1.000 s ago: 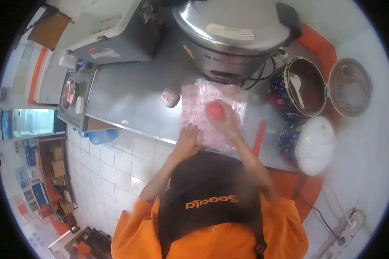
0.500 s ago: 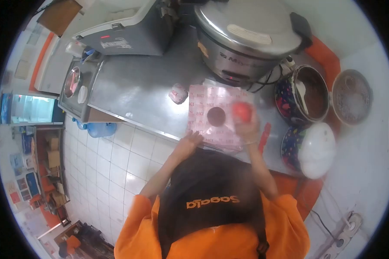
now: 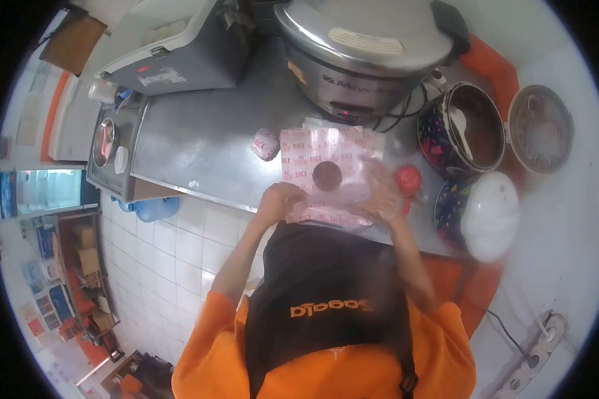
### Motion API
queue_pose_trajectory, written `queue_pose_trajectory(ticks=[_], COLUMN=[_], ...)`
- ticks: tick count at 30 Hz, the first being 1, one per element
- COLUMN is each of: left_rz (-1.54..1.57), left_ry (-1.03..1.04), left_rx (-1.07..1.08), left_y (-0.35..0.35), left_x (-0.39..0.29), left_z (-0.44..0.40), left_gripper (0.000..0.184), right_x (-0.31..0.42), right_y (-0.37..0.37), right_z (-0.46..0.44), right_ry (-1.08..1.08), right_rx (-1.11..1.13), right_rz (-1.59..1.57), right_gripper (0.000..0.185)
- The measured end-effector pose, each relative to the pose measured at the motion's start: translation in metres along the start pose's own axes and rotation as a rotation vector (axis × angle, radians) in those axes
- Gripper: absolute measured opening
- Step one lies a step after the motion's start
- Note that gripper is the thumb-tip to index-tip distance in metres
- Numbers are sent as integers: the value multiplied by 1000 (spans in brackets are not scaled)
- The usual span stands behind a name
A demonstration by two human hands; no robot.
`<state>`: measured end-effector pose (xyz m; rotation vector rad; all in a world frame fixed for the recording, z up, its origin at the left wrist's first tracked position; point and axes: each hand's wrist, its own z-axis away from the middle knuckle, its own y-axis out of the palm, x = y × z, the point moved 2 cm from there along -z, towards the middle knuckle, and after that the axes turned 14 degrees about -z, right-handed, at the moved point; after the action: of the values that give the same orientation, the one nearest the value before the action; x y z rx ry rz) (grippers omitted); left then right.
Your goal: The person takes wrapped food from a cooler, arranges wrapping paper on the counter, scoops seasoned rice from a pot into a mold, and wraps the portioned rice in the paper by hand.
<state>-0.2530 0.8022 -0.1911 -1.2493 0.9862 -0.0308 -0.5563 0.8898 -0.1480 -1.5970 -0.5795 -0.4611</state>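
Note:
A pink-and-white printed wrapping paper [image 3: 298, 159] lies on the metal counter, with other sheets beneath it. On it sits a flat round brown disc [image 3: 327, 176]. My left hand [image 3: 281, 201] is at the paper's lower left edge, its fingers curled in on the sheet. My right hand [image 3: 381, 194] is over the paper's right edge, blurred by motion, so its fingers do not show clearly. Just right of that hand, a rounded red object [image 3: 408, 180] rests on the counter, touched by neither hand. A wrapped bundle [image 3: 265, 144] in the same printed paper stands left of the sheets.
A large steel rice cooker [image 3: 366, 60] stands behind the paper. To the right are an open patterned pot [image 3: 439, 133] with a white spoon inside and a white-lidded pot [image 3: 489, 219]. A grey cool box [image 3: 180, 70] is at the back left of the counter [image 3: 199, 139].
My right hand has put down the red object to the right of the paper and come back to the sheet's right edge. My left hand has moved up onto the paper's left edge.

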Motion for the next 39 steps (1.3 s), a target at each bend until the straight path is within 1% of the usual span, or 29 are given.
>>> queue_pose_trajectory(ticks=[2,3,4,5,6,8,10,12,14,15,16,17,19,20,22,23,25,26,28,31,34,36,37,38,39], left_rz=[176,262,349,434,446,473,469,501,574,493,411,327,-273,-563,-382,-289,-320,-336,-353,-345,-315,-305,-303,-300,-307], left_ry=[-145,-205,-266,-328,-330,-343,-387,-460,-568,-635,-698,-758,-261,0,268,397,362,347,336,316,303,311,329,348,350], left_rx=[26,30,29,27,4,-42,-97,-135,-168,-170,-174,-178,-423,-533,-328,-223,-218,-217,-221,-251,-263,-265,-269,-271,-263], left_y=[-4,-3,-1,0,1,6,17,26,33,32,25,18,2,3,42,56,61,63,62,58,57,55,57,58,61], left_x=[0,4,10,15,17,17,25,32,35,31,20,9,-35,-54,-41,-37,-44,-46,-46,-47,-47,-43,-39,-35,-30], left_z=[-11,-15,-19,-22,-25,-27,-26,-22,-20,-20,-24,-29,-39,-38,-30,-26,-26,-28,-30,-35,-43,-46,-48,-50,-53], left_gripper=[18,21,25,29,32,38,39,41,43,42,41,40,39,40,44,46,47,48,48,48,45,42,40,39,38], right_x=[-45,-41,-38,-34,-24,-33,-48,-65,-81,-84,-71,-73,-79,-79,-71,-76,-79,-81,-43,-52,-53,-78,-77,-75,-59], right_y=[45,44,43,36,27,40,53,61,59,57,48,54,65,66,59,63,68,65,26,21,19,35,32,33,24], right_z=[-19,-26,-32,-30,-32,-23,-17,-11,-12,-12,-18,-18,-19,-18,-19,-15,-6,2,4,19,9,-7,-28,-49,-79], right_ry=[134,218,312,426,540,190,52,123,392,526,479,513,580,598,626,589,515,440,291,417,387,524,587,671,747], right_rx=[394,451,498,403,304,147,155,330,212,149,92,78,43,32,10,-29,-107,-97,-72,306,214,267,290,188,86], right_rz=[-308,-474,-634,-805,-973,-811,-616,-387,-518,-581,-654,-633,-590,-561,-502,-542,-621,-520,-318,-221,-548,-996,-1223,-1019,-812], right_gripper=[82,75,67,58,49,36,32,33,34,34,34,37,44,44,43,42,40,39,38,36,32,37,40,43,47])
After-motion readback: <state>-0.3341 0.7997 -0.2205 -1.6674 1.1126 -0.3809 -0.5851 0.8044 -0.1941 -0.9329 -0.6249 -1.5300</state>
